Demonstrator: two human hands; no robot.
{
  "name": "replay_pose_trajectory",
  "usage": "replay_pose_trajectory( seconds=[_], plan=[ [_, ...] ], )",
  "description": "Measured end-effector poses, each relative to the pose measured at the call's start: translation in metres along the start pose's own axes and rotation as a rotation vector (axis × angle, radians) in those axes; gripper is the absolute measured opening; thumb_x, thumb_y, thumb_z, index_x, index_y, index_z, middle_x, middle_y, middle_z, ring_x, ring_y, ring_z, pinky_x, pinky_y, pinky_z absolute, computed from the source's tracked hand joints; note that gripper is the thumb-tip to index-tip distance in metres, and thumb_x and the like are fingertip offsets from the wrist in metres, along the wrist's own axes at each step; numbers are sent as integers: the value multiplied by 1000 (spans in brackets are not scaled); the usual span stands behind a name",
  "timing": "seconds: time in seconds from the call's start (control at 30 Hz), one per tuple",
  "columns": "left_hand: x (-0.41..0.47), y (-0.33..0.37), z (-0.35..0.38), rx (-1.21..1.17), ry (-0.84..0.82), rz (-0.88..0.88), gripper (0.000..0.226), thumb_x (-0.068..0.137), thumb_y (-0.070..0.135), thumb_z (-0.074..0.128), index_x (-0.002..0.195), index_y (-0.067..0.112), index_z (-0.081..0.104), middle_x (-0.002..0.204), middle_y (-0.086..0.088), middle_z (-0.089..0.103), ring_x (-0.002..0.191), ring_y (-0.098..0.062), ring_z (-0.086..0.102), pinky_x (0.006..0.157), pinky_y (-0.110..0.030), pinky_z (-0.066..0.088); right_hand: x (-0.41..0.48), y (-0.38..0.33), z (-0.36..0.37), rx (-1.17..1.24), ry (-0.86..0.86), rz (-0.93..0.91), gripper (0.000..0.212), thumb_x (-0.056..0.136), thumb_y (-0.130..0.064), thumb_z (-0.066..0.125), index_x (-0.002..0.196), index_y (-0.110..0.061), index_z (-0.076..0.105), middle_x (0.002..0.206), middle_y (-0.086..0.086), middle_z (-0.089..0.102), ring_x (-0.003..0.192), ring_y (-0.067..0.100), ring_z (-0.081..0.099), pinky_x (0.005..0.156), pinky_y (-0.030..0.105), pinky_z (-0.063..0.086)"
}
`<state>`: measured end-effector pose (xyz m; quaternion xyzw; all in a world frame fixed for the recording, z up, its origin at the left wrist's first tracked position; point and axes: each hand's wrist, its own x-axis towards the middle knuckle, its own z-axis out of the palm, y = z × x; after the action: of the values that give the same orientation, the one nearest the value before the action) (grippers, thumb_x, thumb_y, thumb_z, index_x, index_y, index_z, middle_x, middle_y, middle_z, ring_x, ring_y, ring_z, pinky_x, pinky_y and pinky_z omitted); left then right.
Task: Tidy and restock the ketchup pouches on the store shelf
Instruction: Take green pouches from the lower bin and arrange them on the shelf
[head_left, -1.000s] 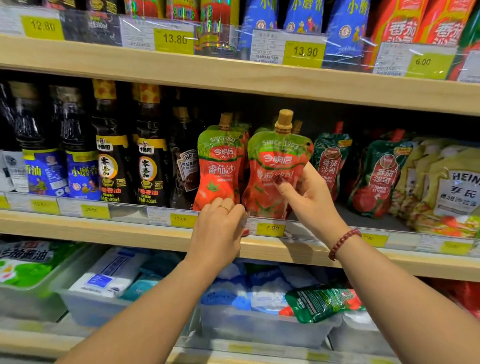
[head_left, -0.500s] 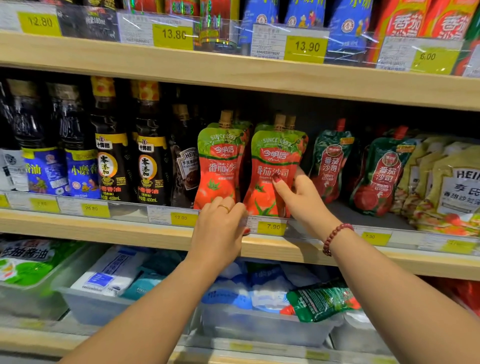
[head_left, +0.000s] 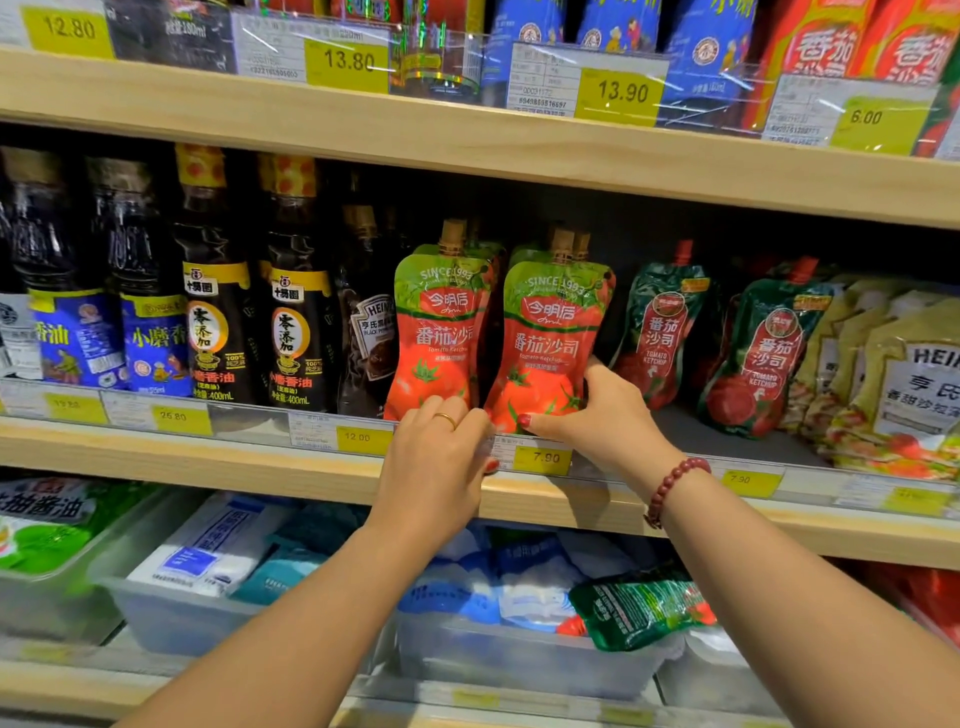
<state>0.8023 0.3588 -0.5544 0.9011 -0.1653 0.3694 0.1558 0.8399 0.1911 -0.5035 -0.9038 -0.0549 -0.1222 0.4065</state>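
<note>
Two red-and-green ketchup pouches with tan caps stand upright side by side on the middle shelf (head_left: 260, 452). My right hand (head_left: 597, 421) grips the bottom right corner of the right pouch (head_left: 550, 332), thumb on its front. My left hand (head_left: 441, 452) rests at the shelf's front rail, fingers against the base of the left pouch (head_left: 441, 327) and bent over the price strip. More pouches stand behind both. Two dark green ketchup pouches (head_left: 660, 327) (head_left: 763, 353) lean to the right. A green pouch (head_left: 639, 608) lies in a bin below.
Dark sesame oil bottles (head_left: 213, 312) and a Heinz bottle (head_left: 371, 332) stand left of the pouches. Yellow Heinz pouches (head_left: 904, 379) crowd the far right. Clear bins (head_left: 171, 613) of packets fill the lower shelf. The upper shelf board (head_left: 467, 140) overhangs close above the caps.
The right pouch came down from a raised tilt to stand upright beside the left one. My right hand slid from its middle to its bottom corner. My left hand stayed at the rail.
</note>
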Motion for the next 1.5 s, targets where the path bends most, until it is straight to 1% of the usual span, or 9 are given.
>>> replay_pose_trajectory(
  seconds=[0.23,0.4,0.57,0.83,1.03,1.2,1.37,1.43,1.5],
  plan=[
    [-1,-2,1,-11,-7,2,22,70,18,78,83,13,61,80,-3,57,75,-25,50,62,-32,37,16,2,2,21,-10,72,52,62,-32,85,105,-20,58,99,-1,67,90,18,63,83,39,54],
    [-1,-2,1,-30,3,3,23,68,17,80,80,13,60,78,-3,57,73,-25,50,61,-33,37,25,5,3,67,-43,56,44,66,-26,83,100,-25,56,98,-2,67,89,17,64,83,39,54],
    [-1,-2,1,-41,7,4,23,68,17,80,80,14,60,78,-2,57,73,-24,50,60,-32,37,33,4,5,56,-51,15,64,66,-21,82,121,-23,49,114,0,63,105,20,59,92,40,50],
    [-1,-2,0,-42,-1,-3,23,69,17,79,81,15,61,79,-1,58,74,-23,50,60,-33,40,38,5,5,8,-87,7,73,69,-24,80,131,-22,41,124,3,58,113,22,55,96,37,47],
    [0,-1,0,-32,-2,1,24,68,16,80,79,15,59,77,-2,57,72,-24,50,59,-33,39,33,8,-2,112,-141,-33,65,71,-16,79,126,-21,46,117,-2,60,103,15,58,84,26,48],
    [-1,0,0,-14,-3,-5,25,66,15,80,78,14,58,76,-3,56,72,-25,50,59,-34,39,26,12,-10,136,-223,-78,52,75,-15,76,118,-25,48,102,-14,57,85,-7,53,58,4,44],
    [-1,0,0,-4,-4,4,26,65,12,81,79,12,59,76,-4,56,72,-26,50,59,-34,38,23,14,-11,153,-218,-55,50,76,-16,75,118,-19,49,103,-9,60,84,-3,56,56,5,46],
    [-1,1,0,11,-3,4,25,67,12,80,81,12,60,77,-5,56,73,-27,50,60,-34,38,21,13,-13,131,-219,-42,52,75,-19,76,119,-17,48,109,-4,61,90,5,59,66,11,48],
    [-2,0,-1,20,-1,13,22,68,12,78,82,11,60,78,-6,56,74,-29,51,61,-35,38,17,10,-18,81,-226,-45,58,74,-24,77,123,-15,47,108,-2,62,90,7,60,68,13,48]
  ],
)
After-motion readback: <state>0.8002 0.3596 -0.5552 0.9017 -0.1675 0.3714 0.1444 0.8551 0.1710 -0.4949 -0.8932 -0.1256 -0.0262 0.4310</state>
